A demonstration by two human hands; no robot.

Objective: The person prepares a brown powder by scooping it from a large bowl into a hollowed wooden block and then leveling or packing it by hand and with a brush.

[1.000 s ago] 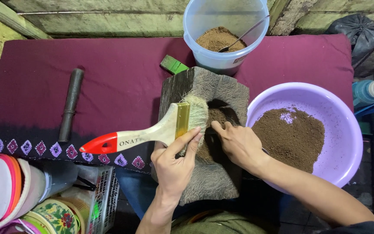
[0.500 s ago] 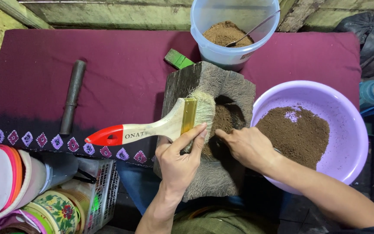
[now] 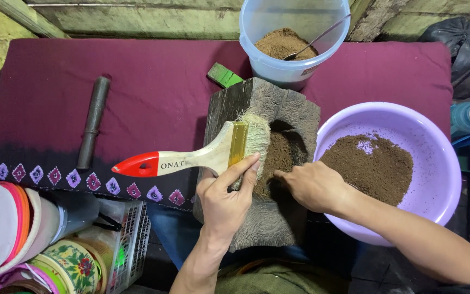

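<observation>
My left hand point(image 3: 225, 204) sits at about six o'clock in my view, fingers and thumb clamped on the metal ferrule of a wide paintbrush point(image 3: 202, 155); its pale wooden handle with the red tip runs out toward nine o'clock, and its bristles lie on the top of the rough wooden block point(image 3: 267, 163). My right hand point(image 3: 312, 186) comes in from four o'clock, fingers curled together and pressed down into the brown powder point(image 3: 278, 158) in the block's hollow; I cannot tell whether it grips anything. The block stands at the centre, on the near edge of the maroon cloth point(image 3: 153, 81). At three o'clock, just beside the block, is the lilac basin point(image 3: 431, 136) with a heap of the same powder. At nine o'clock a dark metal rod point(image 3: 93, 122) lies on the cloth, well apart. Farthest, at twelve o'clock, a clear bucket point(image 3: 295, 32) holds powder and a spoon point(image 3: 316, 38), with a green block point(image 3: 224, 75) just beside it.
</observation>
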